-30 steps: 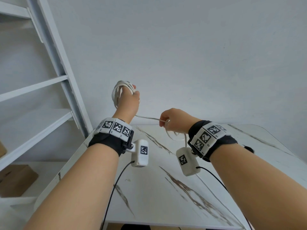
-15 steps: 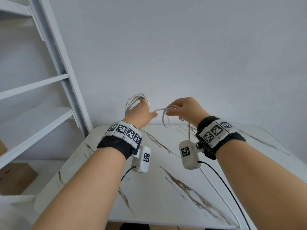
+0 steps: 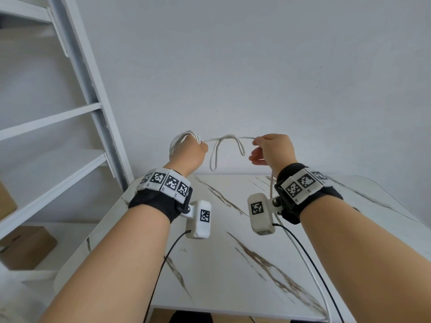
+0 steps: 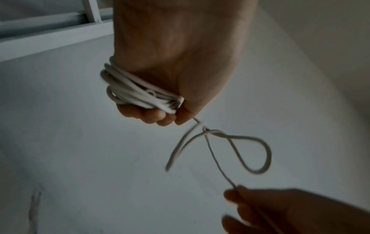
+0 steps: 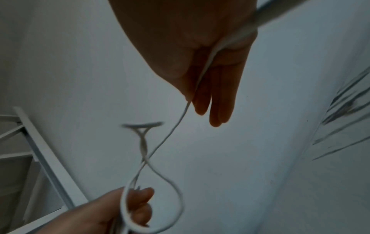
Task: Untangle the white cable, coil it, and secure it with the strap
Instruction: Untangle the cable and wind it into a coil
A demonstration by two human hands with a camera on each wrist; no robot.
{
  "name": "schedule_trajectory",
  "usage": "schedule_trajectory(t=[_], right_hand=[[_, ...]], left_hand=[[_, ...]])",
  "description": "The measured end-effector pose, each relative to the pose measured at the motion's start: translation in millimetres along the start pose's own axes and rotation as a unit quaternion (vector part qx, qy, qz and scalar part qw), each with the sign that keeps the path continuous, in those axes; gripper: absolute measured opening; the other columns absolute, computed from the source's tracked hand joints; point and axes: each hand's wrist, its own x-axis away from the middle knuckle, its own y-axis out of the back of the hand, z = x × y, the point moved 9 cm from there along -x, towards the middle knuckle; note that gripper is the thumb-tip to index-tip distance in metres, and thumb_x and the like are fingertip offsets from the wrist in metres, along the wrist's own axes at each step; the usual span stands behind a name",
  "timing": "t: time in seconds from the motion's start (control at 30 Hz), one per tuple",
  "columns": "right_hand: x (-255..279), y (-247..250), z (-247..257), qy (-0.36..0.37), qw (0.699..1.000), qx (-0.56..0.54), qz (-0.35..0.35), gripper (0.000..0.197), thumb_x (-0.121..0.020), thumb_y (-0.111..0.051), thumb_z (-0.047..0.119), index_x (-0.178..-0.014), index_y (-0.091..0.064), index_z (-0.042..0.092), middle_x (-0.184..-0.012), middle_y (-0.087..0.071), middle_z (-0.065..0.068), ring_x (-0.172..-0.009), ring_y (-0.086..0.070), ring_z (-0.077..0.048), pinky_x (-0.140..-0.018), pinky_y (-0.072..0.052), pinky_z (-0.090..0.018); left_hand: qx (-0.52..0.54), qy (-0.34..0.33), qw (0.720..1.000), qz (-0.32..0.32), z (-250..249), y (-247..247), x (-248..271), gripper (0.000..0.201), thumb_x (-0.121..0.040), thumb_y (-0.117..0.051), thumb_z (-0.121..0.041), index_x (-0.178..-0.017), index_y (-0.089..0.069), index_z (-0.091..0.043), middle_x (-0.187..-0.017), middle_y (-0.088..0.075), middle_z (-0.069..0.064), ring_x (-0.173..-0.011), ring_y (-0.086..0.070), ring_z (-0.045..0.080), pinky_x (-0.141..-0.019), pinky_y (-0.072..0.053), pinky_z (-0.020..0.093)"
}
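Note:
The white cable's coil [image 3: 179,139] is wound round my left hand [image 3: 190,149], whose fingers curl over the turns [image 4: 136,93]. From the left hand [image 4: 160,115] a short stretch runs right to my right hand [image 3: 262,149], which pinches it between thumb and fingers. A twisted loop [image 3: 227,145] hangs from that stretch, showing as a teardrop [image 4: 250,152] in the left wrist view. Past the right hand [image 5: 202,95] the cable crosses the palm, drops by the wrist and trails over the table's front edge [image 3: 312,271]. Both hands are held up above the table. I see no strap.
The white marble-patterned table [image 3: 233,257] lies under my arms, against a plain wall. A white shelf rack [image 3: 88,89] stands at the left, with cardboard boxes [image 3: 25,248] on the floor beneath it. Black camera leads hang from both wrists.
My hands have drawn apart: the right one moved right and pulled the cable out. The twisted loop now hangs open between them. The left hand dropped from its earlier raised position.

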Motion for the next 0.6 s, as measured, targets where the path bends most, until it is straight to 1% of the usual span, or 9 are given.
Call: schedule_trajectory(t=[0.07,0.17,0.23,0.3,0.33,0.4,0.47,0.53,0.6], right_hand=[[-4,10,-10,-0.031,0.999,0.022,-0.024,0.021,-0.095,-0.050,0.005,-0.100,-0.066,-0.006,-0.065,-0.065,-0.015,-0.056,-0.067,-0.029,-0.064,-0.062,-0.041],[-6,31,-23,-0.042,0.992,0.090,-0.082,0.028,-0.093,-0.039,0.003,-0.104,-0.064,0.008,-0.074,-0.068,-0.017,-0.055,-0.067,-0.028,-0.061,-0.062,-0.038],[-6,45,-36,-0.068,0.985,0.116,-0.106,0.038,-0.091,-0.032,-0.002,-0.104,-0.064,0.014,-0.081,-0.068,-0.019,-0.057,-0.065,-0.029,-0.050,-0.058,-0.031],[-7,52,-51,-0.112,0.978,0.141,-0.104,0.040,-0.091,-0.032,-0.003,-0.101,-0.068,0.012,-0.084,-0.067,-0.019,-0.057,-0.063,-0.028,-0.046,-0.053,-0.027],[-7,50,-56,-0.120,0.975,0.167,-0.089,0.040,-0.091,-0.033,-0.004,-0.101,-0.069,0.010,-0.086,-0.069,-0.019,-0.061,-0.064,-0.029,-0.050,-0.054,-0.028],[-9,37,-56,-0.091,0.961,0.259,-0.035,0.037,-0.090,-0.038,-0.004,-0.104,-0.071,0.007,-0.100,-0.071,-0.017,-0.085,-0.068,-0.032,-0.074,-0.058,-0.037],[-6,18,-51,-0.047,0.943,0.329,0.010,0.031,-0.090,-0.047,0.002,-0.111,-0.070,0.007,-0.115,-0.069,-0.011,-0.106,-0.063,-0.031,-0.091,-0.052,-0.035],[-3,3,-45,-0.015,0.937,0.347,0.037,0.030,-0.089,-0.056,0.010,-0.115,-0.068,0.015,-0.120,-0.066,-0.006,-0.111,-0.060,-0.027,-0.092,-0.049,-0.031],[-3,-4,-32,0.020,0.944,0.329,0.032,0.029,-0.088,-0.058,0.013,-0.114,-0.068,0.020,-0.118,-0.066,-0.003,-0.105,-0.061,-0.022,-0.088,-0.048,-0.030]], left_hand=[[0.105,0.007,0.994,-0.028,1,11,1,0.025,-0.084,-0.047,-0.009,-0.061,-0.037,-0.014,-0.059,-0.041,0.009,-0.053,-0.036,0.021,-0.056,-0.031,0.033],[0.249,0.047,0.964,-0.087,8,32,4,0.025,-0.089,-0.042,-0.004,-0.067,-0.038,-0.015,-0.056,-0.039,0.003,-0.043,-0.035,0.018,-0.044,-0.028,0.021],[0.303,0.064,0.945,-0.106,10,43,8,0.027,-0.093,-0.037,-0.001,-0.070,-0.034,-0.015,-0.056,-0.035,0.002,-0.035,-0.034,0.012,-0.037,-0.024,0.014],[0.309,0.063,0.944,-0.095,10,47,6,0.030,-0.095,-0.034,-0.001,-0.069,-0.031,-0.015,-0.059,-0.031,0.002,-0.033,-0.031,0.009,-0.037,-0.022,0.014],[0.299,0.063,0.949,-0.077,9,44,6,0.030,-0.096,-0.033,-0.001,-0.069,-0.032,-0.015,-0.059,-0.030,0.002,-0.036,-0.031,0.010,-0.037,-0.021,0.014],[0.261,0.066,0.963,-0.035,6,32,6,0.026,-0.096,-0.035,-0.003,-0.073,-0.035,-0.014,-0.061,-0.030,0.002,-0.046,-0.029,0.016,-0.040,-0.022,0.019],[0.238,0.064,0.969,-0.005,3,19,7,0.019,-0.094,-0.038,-0.005,-0.077,-0.035,-0.015,-0.062,-0.029,0.003,-0.048,-0.025,0.016,-0.043,-0.020,0.023],[0.216,0.062,0.974,0.006,1,10,9,0.021,-0.091,-0.040,-0.007,-0.073,-0.034,-0.016,-0.062,-0.033,0.004,-0.049,-0.028,0.018,-0.048,-0.023,0.027],[0.156,0.049,0.987,-0.009,-2,9,10,0.020,-0.088,-0.041,-0.011,-0.069,-0.039,-0.014,-0.064,-0.043,0.007,-0.057,-0.040,0.023,-0.057,-0.034,0.033]])
